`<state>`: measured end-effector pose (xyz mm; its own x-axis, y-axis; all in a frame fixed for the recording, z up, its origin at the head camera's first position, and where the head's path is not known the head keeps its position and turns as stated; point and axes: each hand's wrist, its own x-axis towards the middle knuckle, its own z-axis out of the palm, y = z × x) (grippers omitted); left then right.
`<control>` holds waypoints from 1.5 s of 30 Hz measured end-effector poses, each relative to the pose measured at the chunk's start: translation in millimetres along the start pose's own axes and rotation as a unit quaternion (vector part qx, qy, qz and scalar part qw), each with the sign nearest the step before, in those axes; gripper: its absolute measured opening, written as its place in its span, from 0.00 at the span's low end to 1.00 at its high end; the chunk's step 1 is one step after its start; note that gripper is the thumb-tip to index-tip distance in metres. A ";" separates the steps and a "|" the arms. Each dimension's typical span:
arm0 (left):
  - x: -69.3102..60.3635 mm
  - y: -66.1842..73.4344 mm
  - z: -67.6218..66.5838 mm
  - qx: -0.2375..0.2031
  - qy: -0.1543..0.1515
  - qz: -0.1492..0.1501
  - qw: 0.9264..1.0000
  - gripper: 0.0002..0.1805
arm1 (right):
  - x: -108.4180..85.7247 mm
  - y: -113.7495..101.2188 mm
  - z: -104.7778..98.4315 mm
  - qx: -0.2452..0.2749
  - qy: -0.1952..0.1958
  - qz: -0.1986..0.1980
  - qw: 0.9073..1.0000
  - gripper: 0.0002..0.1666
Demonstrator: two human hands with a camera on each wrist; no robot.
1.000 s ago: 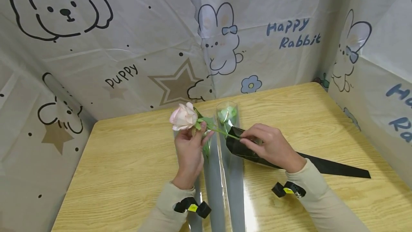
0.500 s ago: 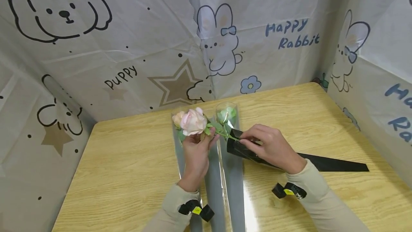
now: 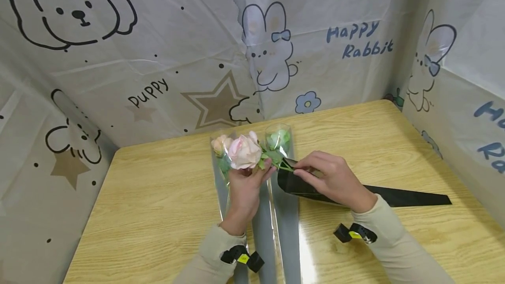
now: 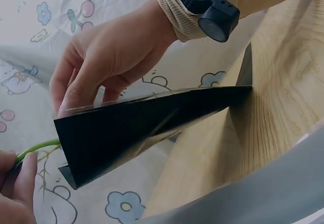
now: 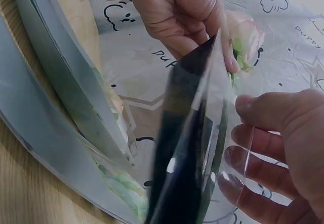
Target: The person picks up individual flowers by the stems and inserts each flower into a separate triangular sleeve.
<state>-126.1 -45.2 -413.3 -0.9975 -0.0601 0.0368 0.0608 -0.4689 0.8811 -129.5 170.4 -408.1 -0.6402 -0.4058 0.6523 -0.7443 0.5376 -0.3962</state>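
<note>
My left hand [image 3: 242, 192] pinches the green stem of a pale pink rose [image 3: 244, 151] just below the bloom. My right hand [image 3: 333, 179] holds the open mouth of a black flower sleeve [image 3: 410, 195] with a clear front. In the right wrist view, the fingers [image 5: 268, 143] of that hand grip the sleeve's clear film, and the rose stem [image 5: 218, 153] runs down behind it. The left wrist view shows the green stem [image 4: 43, 144] entering the wide end of the sleeve. The stem's lower end is hidden inside.
Grey sleeves lie side by side on the wooden table [image 3: 158, 214] under my left arm. One holds a peach rose [image 3: 222, 144], another a green rose [image 3: 278, 138]. A printed cloth [image 3: 177, 56] hangs around the table's back and sides.
My left hand has moved right and slightly down, bringing the rose closer to the sleeve, so more of the stem is inside. The right hand stays nearly still; the sleeve's narrow end has swung slightly upward.
</note>
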 end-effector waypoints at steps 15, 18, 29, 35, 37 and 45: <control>-4.6 -8.2 0.4 0.077 -0.073 -0.059 0.993 0.34 | 1.2 -4.4 -2.7 -0.008 0.007 0.007 1.000 0.08; -4.6 -9.4 0.7 0.115 -0.076 -0.054 0.989 0.34 | 1.1 -6.4 -3.7 -0.010 0.011 0.008 1.000 0.09; -3.9 -8.2 -1.1 0.214 -0.048 -0.002 0.976 0.25 | 3.3 -11.9 -8.4 -0.010 0.037 -0.012 0.999 0.11; -4.0 -4.6 1.2 0.302 -0.059 0.021 0.951 0.21 | 3.7 -14.8 -9.6 -0.002 0.040 -0.020 0.999 0.07; -3.3 -2.3 1.9 0.332 -0.071 0.034 0.940 0.20 | 3.7 -15.6 -9.5 -0.001 0.041 -0.024 0.999 0.07; 3.4 6.2 0.1 0.362 -0.117 0.031 0.924 0.15 | 4.9 -16.1 -11.2 -0.012 0.046 -0.032 0.998 0.11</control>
<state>-129.1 -48.2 -407.7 -0.9786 0.1649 0.1233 0.1621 0.2477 0.9552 -118.5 168.1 -391.3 -0.5696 -0.3708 0.7335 -0.7780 0.5311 -0.3357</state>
